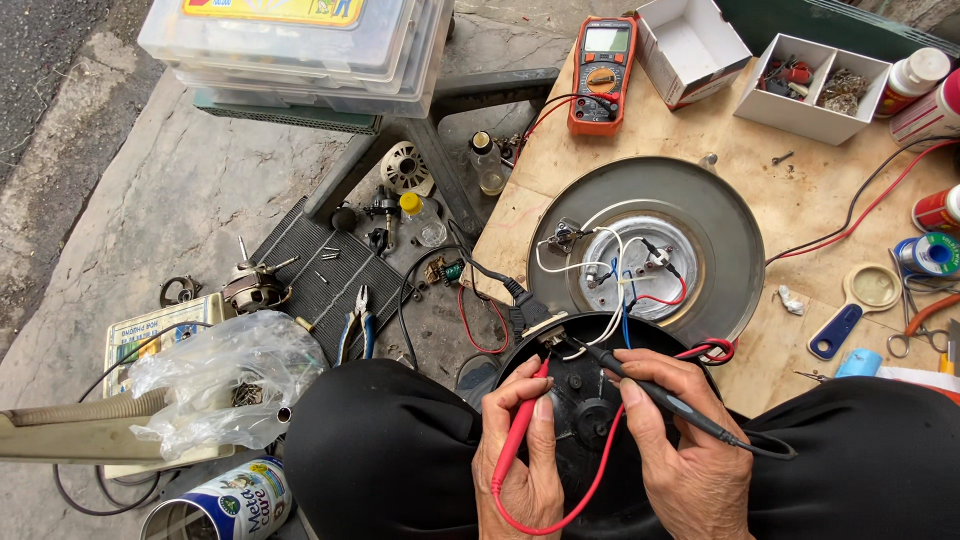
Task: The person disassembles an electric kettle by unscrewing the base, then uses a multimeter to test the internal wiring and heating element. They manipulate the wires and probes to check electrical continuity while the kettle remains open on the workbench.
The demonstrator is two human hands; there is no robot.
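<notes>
My left hand [520, 455] grips a red test probe [522, 425], its tip pointing up at a terminal on the rim of a black round appliance base [580, 400]. My right hand [690, 450] grips a black test probe [660, 395], tip touching the same connector area where white wires gather. Behind the base lies a round grey metal plate [720, 230] with a heating element and white, red and blue wires. An orange multimeter [602, 72] lies at the far side of the wooden board, its red and black leads running down to the probes.
White partitioned boxes [812, 85] with small parts, bottles, a solder spool [930, 252], a magnifier [850, 305] and scissors lie at the right. On the ground at left are pliers [355, 325], a small motor [252, 285], a plastic bag [220, 385], a tin can [225, 505] and clear storage cases [300, 45].
</notes>
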